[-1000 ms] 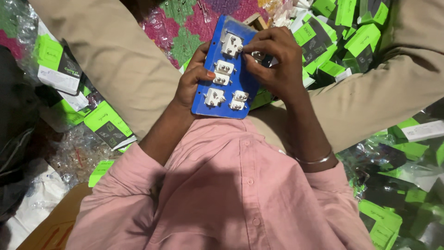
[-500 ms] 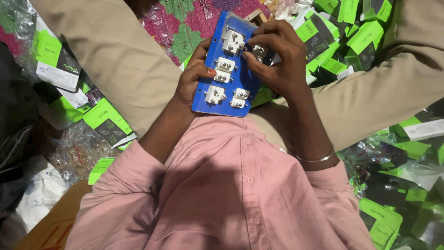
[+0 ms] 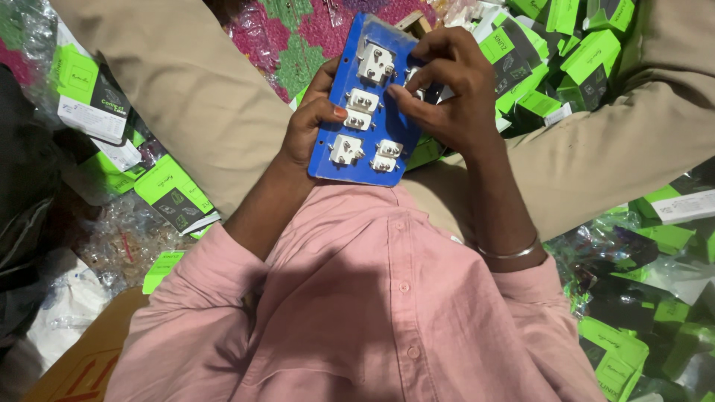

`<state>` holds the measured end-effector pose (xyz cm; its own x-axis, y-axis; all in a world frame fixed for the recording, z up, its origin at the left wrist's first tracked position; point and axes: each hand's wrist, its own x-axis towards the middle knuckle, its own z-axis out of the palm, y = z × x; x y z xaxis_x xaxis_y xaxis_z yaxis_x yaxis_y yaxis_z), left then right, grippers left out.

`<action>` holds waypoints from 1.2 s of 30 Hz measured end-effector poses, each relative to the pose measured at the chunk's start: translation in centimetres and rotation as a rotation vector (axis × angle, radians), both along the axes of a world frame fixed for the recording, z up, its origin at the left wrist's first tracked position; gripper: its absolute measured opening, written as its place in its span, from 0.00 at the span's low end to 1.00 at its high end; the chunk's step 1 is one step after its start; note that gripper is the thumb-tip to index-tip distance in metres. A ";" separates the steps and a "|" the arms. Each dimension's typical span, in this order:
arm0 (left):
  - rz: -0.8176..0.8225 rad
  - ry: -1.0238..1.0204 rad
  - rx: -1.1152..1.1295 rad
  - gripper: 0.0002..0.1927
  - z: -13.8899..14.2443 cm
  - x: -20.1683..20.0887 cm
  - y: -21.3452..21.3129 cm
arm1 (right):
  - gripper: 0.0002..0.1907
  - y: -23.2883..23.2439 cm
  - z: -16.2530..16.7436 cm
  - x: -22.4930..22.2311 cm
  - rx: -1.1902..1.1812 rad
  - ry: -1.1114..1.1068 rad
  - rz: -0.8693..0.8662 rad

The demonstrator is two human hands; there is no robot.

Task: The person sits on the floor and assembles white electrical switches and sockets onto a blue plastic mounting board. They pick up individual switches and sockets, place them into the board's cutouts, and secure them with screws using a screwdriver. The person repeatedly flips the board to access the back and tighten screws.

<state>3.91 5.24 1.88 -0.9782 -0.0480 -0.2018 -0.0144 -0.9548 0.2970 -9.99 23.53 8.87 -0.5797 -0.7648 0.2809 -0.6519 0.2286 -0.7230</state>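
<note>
Blue tray: flat blue plastic sheet, held tilted above the lap, between the two thighs; near edge just over the pink shirt, far edge toward the patterned cloth.
White plugs: small white blocks with metal pins, seated in rows on the tray's face; five plainly seen, a further one half hidden under the right fingers.
Handling, judged: light and thin, likely to flex if gripped at one corner only; smooth face probably slippery; plugs small and hard, likely to pop out if tipped or bent.
Best hold, judged: along a long edge, thumb on top and fingers beneath, clear of the plug rows.
Left hand: clamped on the tray's left edge, thumb pressed on the face beside the middle plugs, fingers underneath and out of sight.
Right hand: curled over the tray's upper right part, fingertips pinching at a plug there; exact grip partly hidden.
Bangle: thin metal ring on the right wrist.
Trousers: beige, legs spread to either side of the tray.
Patterned cloth: pink and green, beyond the tray's far edge.
Green boxes: many small green-and-black cartons heaped at right, more scattered at left.
Clear wrappers: crumpled plastic among the boxes on the floor.
Room: crowded floor, dim light, little free space around the legs.
</note>
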 end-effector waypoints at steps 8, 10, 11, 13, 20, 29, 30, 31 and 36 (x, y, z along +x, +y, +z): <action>-0.006 0.033 0.015 0.38 -0.2 0.0 0.1 | 0.16 -0.2 0.7 0.0 -0.004 -0.036 -0.017; -0.010 0.008 0.023 0.38 -0.2 0.1 0.1 | 0.15 -0.3 0.9 0.0 0.003 -0.018 -0.009; -0.012 -0.003 0.025 0.38 -0.2 0.1 0.0 | 0.13 -0.4 0.9 0.1 -0.001 -0.014 0.010; -0.004 0.003 0.021 0.39 -0.3 0.0 0.0 | 0.12 -0.4 1.0 0.1 -0.005 -0.011 0.017; 0.008 -0.001 0.050 0.39 -0.4 0.1 0.1 | 0.15 -0.2 1.2 0.1 0.040 -0.049 -0.029; 0.007 0.004 0.043 0.38 -0.3 0.2 0.0 | 0.16 0.0 0.3 0.1 -0.006 0.001 0.006; 0.000 0.005 0.037 0.38 -0.3 0.1 0.0 | 0.14 0.0 0.1 0.1 -0.020 -0.002 0.019; -0.005 0.006 0.028 0.38 -0.3 0.1 0.1 | 0.16 0.1 0.1 0.1 -0.016 -0.004 0.009; -0.001 -0.019 0.024 0.38 -0.3 0.3 0.2 | 0.18 0.1 -0.1 0.1 -0.006 0.029 0.025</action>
<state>4.21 5.44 1.62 -0.9744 -0.0416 -0.2210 -0.0209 -0.9616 0.2735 -9.93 23.60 8.81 -0.5519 -0.7775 0.3017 -0.6778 0.2074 -0.7054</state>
